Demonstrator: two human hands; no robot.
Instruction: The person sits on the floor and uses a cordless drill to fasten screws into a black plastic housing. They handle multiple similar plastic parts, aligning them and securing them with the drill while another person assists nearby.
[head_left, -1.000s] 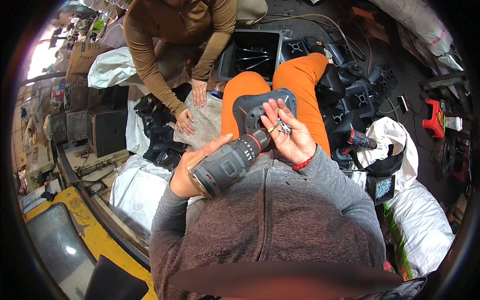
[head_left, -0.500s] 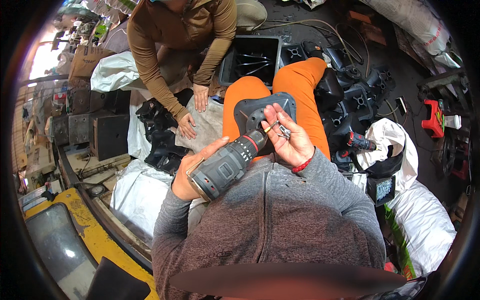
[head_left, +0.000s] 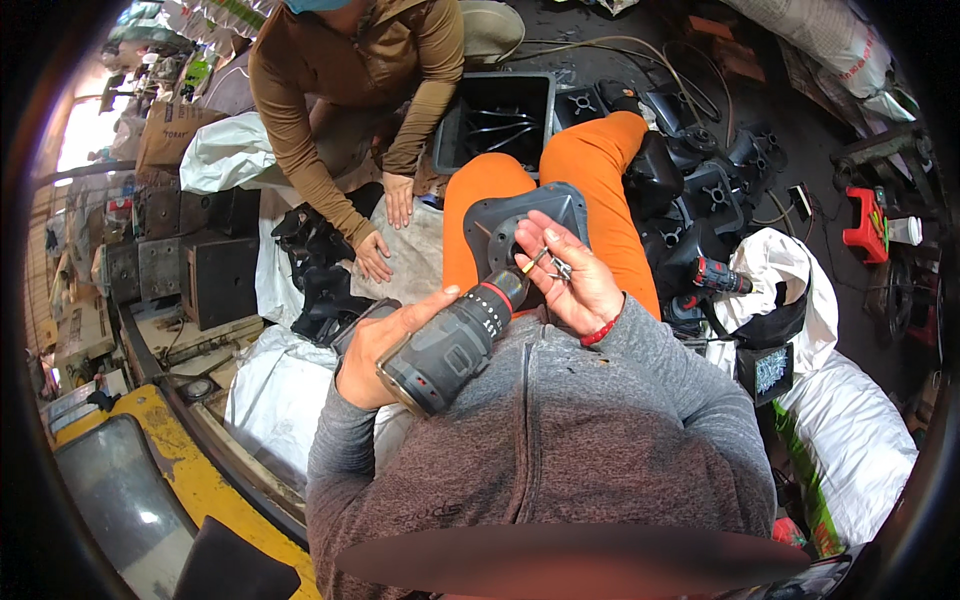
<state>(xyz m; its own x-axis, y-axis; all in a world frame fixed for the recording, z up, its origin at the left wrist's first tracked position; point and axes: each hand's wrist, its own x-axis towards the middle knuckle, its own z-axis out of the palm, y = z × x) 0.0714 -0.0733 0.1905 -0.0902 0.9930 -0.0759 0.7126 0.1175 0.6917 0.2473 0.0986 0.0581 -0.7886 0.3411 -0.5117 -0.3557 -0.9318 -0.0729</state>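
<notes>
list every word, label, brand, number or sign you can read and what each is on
Printing shows in these places, its wording not copied:
Brown cardboard box, upper left: dark lettering.
White woven sack, upper right: red lettering.
Grey-brown zipped jacket: dark chest lettering, faint.
Grey-and-black cordless drill in the left hand: white collar markings, too small to read surely.

Drill (head_left: 446,350) left of screws (head_left: 562,269)
</notes>
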